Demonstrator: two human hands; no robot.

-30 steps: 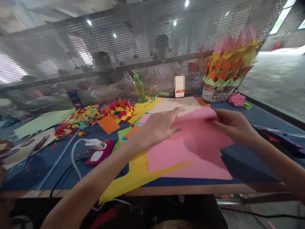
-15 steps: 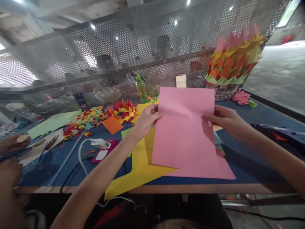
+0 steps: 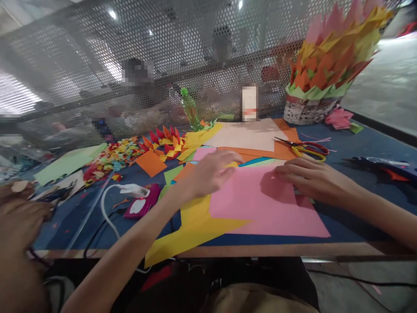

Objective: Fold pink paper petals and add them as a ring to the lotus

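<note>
A pink sheet of paper (image 3: pixel 250 191) lies low over the table in front of me, its far edge near my hands; whether it is folded over I cannot tell. At its far right corner my right hand (image 3: pixel 301 176) is closed with fingers together on the sheet, casting a shadow on it. My left hand (image 3: pixel 215 169) hovers at the far left corner, its fingers smeared by motion, so its grip is unclear. Beneath lie another pink sheet (image 3: pixel 311 224) and yellow paper (image 3: pixel 192 234), which sticks out past the table's front edge.
Red-and-yellow scissors (image 3: pixel 306 148) lie on orange paper beyond my right hand. A blue glue gun (image 3: pixel 381 164) is at right. A folded-paper basket (image 3: pixel 312 108), green bottle (image 3: pixel 190 111) and purple power strip (image 3: pixel 143 202) stand around. Another person's hand (image 3: pixel 24 213) works at far left.
The pink sheet, held upright before, has come down toward the table. This uncovers the scissors and the cream and orange papers behind. My left hand has shifted right; the view has tilted slightly.
</note>
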